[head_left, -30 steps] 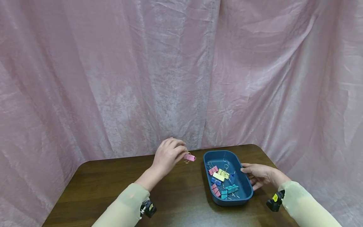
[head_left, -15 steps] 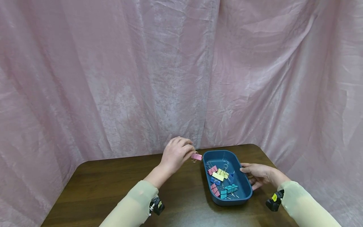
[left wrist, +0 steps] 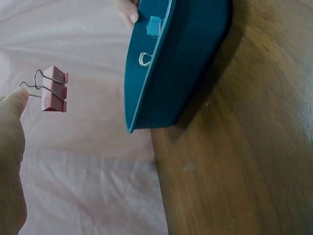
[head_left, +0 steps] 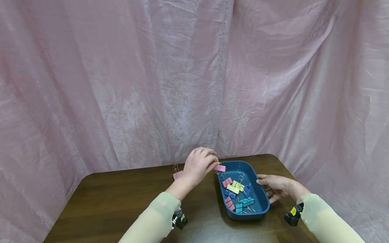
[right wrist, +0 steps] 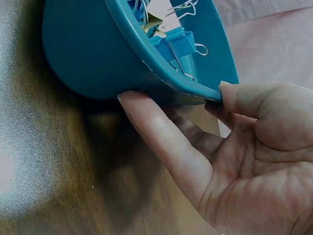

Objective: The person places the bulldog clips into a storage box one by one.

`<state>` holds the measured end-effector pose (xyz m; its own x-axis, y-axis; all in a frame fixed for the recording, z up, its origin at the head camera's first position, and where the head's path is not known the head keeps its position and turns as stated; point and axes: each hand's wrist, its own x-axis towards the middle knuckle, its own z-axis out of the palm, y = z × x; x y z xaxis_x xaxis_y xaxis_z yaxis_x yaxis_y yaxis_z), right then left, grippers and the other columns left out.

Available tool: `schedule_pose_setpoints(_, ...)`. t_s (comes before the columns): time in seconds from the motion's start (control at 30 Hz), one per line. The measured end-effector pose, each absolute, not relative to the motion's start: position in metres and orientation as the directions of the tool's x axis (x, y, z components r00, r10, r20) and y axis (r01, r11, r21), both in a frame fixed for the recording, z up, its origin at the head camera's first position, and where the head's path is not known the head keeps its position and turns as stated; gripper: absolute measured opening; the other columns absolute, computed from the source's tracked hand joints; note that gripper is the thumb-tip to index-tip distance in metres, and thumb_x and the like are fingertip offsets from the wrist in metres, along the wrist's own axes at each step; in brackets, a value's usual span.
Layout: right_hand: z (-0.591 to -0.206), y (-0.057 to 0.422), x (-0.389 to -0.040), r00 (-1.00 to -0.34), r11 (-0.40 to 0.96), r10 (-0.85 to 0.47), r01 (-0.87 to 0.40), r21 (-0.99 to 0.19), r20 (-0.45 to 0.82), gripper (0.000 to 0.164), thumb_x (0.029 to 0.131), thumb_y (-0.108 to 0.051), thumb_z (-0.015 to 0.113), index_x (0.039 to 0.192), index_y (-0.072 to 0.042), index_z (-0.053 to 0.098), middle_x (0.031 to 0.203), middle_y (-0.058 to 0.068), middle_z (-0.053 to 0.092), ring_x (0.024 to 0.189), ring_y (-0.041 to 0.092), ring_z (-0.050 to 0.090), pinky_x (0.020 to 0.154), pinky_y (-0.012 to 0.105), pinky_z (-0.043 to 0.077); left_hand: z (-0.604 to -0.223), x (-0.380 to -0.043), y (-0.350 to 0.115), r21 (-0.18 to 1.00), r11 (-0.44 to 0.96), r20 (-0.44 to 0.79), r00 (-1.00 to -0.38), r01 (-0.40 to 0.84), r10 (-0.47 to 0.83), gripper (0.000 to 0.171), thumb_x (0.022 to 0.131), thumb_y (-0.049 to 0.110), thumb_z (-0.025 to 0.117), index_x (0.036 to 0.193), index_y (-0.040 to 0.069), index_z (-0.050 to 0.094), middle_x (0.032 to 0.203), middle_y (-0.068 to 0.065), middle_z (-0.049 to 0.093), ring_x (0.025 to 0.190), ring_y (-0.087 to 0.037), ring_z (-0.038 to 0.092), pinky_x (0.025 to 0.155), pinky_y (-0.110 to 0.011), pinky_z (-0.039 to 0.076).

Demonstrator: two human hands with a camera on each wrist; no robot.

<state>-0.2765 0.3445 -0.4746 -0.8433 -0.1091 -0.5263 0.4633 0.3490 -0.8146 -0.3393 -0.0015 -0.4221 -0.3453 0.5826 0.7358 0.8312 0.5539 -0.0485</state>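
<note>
My left hand (head_left: 199, 165) pinches a pink binder clip (head_left: 220, 168) by its wire handles. The clip hangs at the left rim of a dark blue plastic tray (head_left: 261, 199), and in the left wrist view the clip (left wrist: 55, 90) is in the air beside the tray. Several binder clips lie in the tray: pink (head_left: 230, 203), yellow (head_left: 233, 189), dark blue (head_left: 230, 194) and teal (head_left: 247, 201). At the tray's right side my right hand (head_left: 278, 187) grips it, thumb on the rim and fingers against the outer wall and underside.
Another pink binder clip (head_left: 177, 174) sits on the brown wooden table (head_left: 121, 199), behind my left wrist. A pink curtain (head_left: 182, 84) hangs behind the table's far edge. Each forearm wears a small black camera (head_left: 180, 218).
My left hand has moved right with the pink clip, from over the table to the tray's left rim. The pink clip behind it has come into sight. The right hand keeps its grip.
</note>
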Motion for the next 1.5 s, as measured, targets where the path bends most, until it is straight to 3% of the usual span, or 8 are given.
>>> schedule_pose_setpoints(0.13,-0.474,0.343,-0.276,-0.845,0.352,-0.118,0.455,-0.818,-0.521,0.057,0.111,-0.022,0.044,0.161,-0.007,0.023,0.114,0.018,0.069,0.093,0.04,0.072,0.071,0.055,0.06,-0.423,-0.338,0.005,-0.036,0.554,0.739,-0.351,0.832,0.575,0.005,0.093,0.027,0.078,0.095,0.023,0.077,0.115,0.003,0.069,0.113,-0.02,0.062,0.103,-0.042,0.046)
schedule_pose_setpoints(0.83,-0.473,0.343,-0.275,-0.848,0.358,-0.115,0.451,-0.817,-0.518,0.057,0.11,-0.024,0.045,0.161,-0.007,0.023,0.113,0.018,0.069,0.092,0.04,0.072,0.071,0.054,0.061,-0.443,-0.341,0.033,0.02,0.679,0.659,-0.521,0.734,0.543,0.011,0.096,0.036,0.073,0.1,0.027,0.079,0.116,0.008,0.068,0.113,-0.016,0.06,0.108,-0.039,0.043)
schedule_pose_setpoints(1.5,-0.474,0.341,-0.275,-0.848,0.353,-0.116,0.451,-0.82,-0.517,0.058,0.11,-0.024,0.047,0.161,-0.007,0.024,0.117,0.018,0.068,0.092,0.039,0.072,0.071,0.054,0.06,-0.465,-0.342,0.046,0.2,0.734,0.596,-0.675,0.649,0.434,0.013,0.096,0.039,0.073,0.094,0.028,0.08,0.112,0.01,0.066,0.111,-0.014,0.059,0.1,-0.038,0.046)
